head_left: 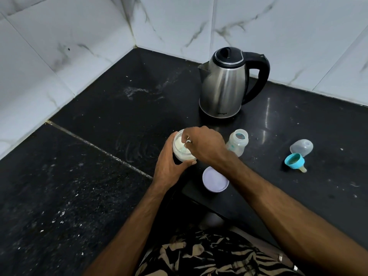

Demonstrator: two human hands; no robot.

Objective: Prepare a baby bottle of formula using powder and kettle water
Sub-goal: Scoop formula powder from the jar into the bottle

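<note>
1. Patterned clothing point(209, 255) is filling the bottom edge, nearest the camera, with both forearms reaching forward over the black counter point(79, 186).
2. Fingers of the left hand point(169, 162) are curling round the powder jar point(182, 150), holding it tilted just above the counter.
3. Right hand point(205, 146) is reaching over the jar's mouth, fingertips pinching what looks like a small scoop point(188, 142); most of it is hidden.
4. Scooping powder is, by my reading, the step in hand.
5. Baby bottle point(238, 144) is standing open just beside the right wrist, with the kettle point(227, 82) behind it, lid down.
6. Jar lid point(215, 181) is lying under the right forearm; the teat ring point(294, 161) and clear cap point(301, 147) are lying well apart to the right.
7. Next, a level scoop needs carrying across and tipping into the narrow bottle neck without spilling.
</note>
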